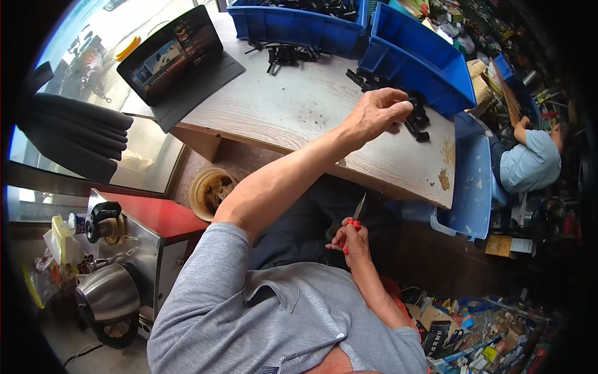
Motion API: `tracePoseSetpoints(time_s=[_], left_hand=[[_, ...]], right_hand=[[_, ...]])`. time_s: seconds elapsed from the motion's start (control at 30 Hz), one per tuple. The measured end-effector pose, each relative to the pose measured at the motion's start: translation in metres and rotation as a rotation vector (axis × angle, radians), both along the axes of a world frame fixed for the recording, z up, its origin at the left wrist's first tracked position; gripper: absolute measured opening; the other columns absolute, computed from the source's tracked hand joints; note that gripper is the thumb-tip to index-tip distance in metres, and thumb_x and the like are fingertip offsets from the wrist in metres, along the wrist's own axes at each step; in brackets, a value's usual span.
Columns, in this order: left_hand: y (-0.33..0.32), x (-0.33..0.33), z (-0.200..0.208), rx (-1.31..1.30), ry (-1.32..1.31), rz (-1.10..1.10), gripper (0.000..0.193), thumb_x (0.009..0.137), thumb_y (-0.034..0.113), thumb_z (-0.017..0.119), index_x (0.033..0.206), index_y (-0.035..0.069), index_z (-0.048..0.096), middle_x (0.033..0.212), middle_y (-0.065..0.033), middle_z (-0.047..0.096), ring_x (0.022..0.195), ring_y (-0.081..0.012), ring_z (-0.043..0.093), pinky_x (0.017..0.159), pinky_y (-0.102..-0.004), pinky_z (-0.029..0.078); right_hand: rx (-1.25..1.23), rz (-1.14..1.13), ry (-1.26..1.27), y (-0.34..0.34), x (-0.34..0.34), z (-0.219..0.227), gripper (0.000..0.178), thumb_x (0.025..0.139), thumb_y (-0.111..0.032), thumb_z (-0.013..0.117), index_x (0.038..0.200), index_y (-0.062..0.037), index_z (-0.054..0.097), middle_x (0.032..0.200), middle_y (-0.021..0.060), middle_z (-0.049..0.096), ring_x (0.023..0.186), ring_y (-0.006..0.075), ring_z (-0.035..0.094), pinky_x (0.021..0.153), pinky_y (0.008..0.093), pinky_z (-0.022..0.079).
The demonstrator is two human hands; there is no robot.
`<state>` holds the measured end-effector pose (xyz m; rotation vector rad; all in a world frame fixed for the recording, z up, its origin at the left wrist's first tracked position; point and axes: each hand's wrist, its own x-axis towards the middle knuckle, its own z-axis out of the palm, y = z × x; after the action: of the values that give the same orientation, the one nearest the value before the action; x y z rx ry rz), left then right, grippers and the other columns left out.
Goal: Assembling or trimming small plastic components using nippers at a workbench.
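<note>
My left hand (pixel 376 115) reaches across the tabletop above a pile of small black parts (pixel 418 118). Its thumb and fingers are bent but apart, and I make out nothing between them; some fingertips are hidden. Low in front of my body, off the table's near edge, my right hand (pixel 355 244) is closed around red-handled scissors (pixel 359 209). Their narrow metal blades point up and away from me. Another cluster of black parts (pixel 288 56) lies toward the back of the pale wooden table (pixel 268 103).
Blue bins (pixel 299 23) line the table's back, one full of black parts. A tablet (pixel 171 59) stands at left. Beside the right end is a light-blue tub (pixel 468 181). A bucket (pixel 208 192), red-topped cabinet (pixel 156 212) and kettle (pixel 112 293) stand left. Another person (pixel 529 159) sits at far right.
</note>
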<state>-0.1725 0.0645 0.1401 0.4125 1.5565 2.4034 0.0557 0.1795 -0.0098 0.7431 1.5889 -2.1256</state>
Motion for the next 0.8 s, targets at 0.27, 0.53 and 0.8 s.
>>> tracePoseSetpoints(time_s=[0.27,0.53,0.8], left_hand=[[-0.135,-0.075,-0.061,-0.833,0.397,1.257,0.042,0.084,0.022,0.070,0.116,-0.003,0.062,0.113,-0.0185,0.066,0.105,-0.0314,0.064,0.094,-0.0399,0.049],[-0.181,-0.111,-0.077,-1.260,0.314,1.030,0.038,0.080,0.029,0.067,0.110,0.006,0.067,0.107,-0.0165,0.068,0.106,-0.0351,0.059,0.096,-0.0450,0.046],[-0.178,-0.097,-0.073,-1.137,0.449,1.020,0.028,0.078,0.023,0.075,0.097,0.007,0.063,0.095,-0.0126,0.068,0.089,-0.0337,0.065,0.082,-0.0430,0.051]], right_hand=[[0.000,-0.074,-0.059,0.002,0.000,0.004,0.021,0.090,-0.024,0.059,0.104,-0.0101,0.052,0.071,0.0030,0.054,0.058,0.0149,0.056,0.056,0.0403,0.060],[0.008,-0.061,-0.065,0.000,-0.002,0.003,0.017,0.089,-0.025,0.059,0.098,-0.0109,0.055,0.068,0.0009,0.054,0.056,0.0135,0.057,0.055,0.0399,0.060],[0.009,-0.056,-0.053,0.002,-0.003,0.003,0.016,0.089,-0.024,0.059,0.097,-0.0111,0.055,0.068,0.0006,0.053,0.056,0.0127,0.056,0.054,0.0394,0.059]])
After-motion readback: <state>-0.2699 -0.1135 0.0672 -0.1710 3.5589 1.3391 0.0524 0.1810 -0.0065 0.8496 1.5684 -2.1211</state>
